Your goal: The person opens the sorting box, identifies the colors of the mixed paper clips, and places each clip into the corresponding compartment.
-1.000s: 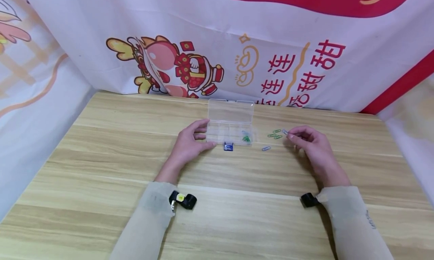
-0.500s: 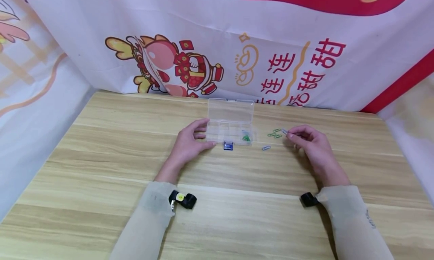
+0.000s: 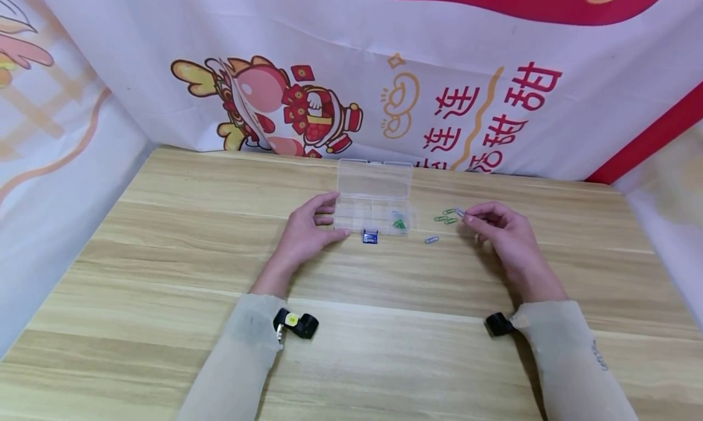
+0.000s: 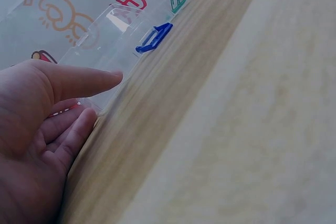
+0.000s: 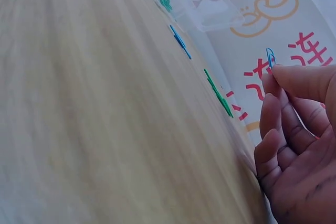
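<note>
A clear plastic compartment box (image 3: 354,213) stands on the table with its lid (image 3: 373,180) raised at the back. My left hand (image 3: 304,232) holds its left end, thumb along the front and fingers at the side and back. A blue latch (image 3: 370,237) hangs at the box's front edge. Green paper clips (image 3: 399,224) lie in the front right compartment. Between thumb and forefinger, my right hand (image 3: 502,229) pinches a blue paper clip (image 5: 270,57), raised above the table. Beside it lie several green paper clips (image 3: 450,221), and a blue paper clip (image 3: 431,240) rests nearer the box.
The wooden table (image 3: 384,360) meets a printed white cloth (image 3: 439,36) at the back, close behind the raised lid. Another cloth (image 3: 71,165) hangs along the left side. Black wrist cameras (image 3: 302,325) sit on both sleeves.
</note>
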Available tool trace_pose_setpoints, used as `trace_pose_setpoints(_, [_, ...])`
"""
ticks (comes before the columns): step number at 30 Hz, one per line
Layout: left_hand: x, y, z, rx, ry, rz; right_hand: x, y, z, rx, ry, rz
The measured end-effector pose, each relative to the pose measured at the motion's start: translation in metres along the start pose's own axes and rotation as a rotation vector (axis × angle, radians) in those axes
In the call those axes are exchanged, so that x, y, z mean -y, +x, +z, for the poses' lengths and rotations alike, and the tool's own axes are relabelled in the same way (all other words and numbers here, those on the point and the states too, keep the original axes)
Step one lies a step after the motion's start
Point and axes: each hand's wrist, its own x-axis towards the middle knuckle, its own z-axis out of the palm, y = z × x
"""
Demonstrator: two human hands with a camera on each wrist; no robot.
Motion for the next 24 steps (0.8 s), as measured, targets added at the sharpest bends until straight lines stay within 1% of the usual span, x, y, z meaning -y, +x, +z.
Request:
trace_pose_setpoints(4, [0.0,-0.001,-0.002,-0.006,0.002,-0.006,0.004,0.002,0.007,0.006,0.023,-0.016])
trace_pose_setpoints(9, [-0.001,-0.002,-0.003,-0.008,0.008,-0.006,0.009,0.003,0.017,0.007,0.011,-0.022])
trace_pose_setpoints(16, [-0.002,-0.001,-0.003,-0.007,0.013,-0.007,0.017,0.009,0.032,0.04,0.013,-0.033])
trace_pose_setpoints(21, [-0.002,-0.001,0.0,-0.006,0.014,-0.009,0.024,0.014,0.044,0.035,-0.037,-0.014])
trace_pose_setpoints(24, [-0.002,-0.001,0.0,-0.009,0.009,-0.007,0.028,0.018,0.052,0.021,-0.087,-0.004])
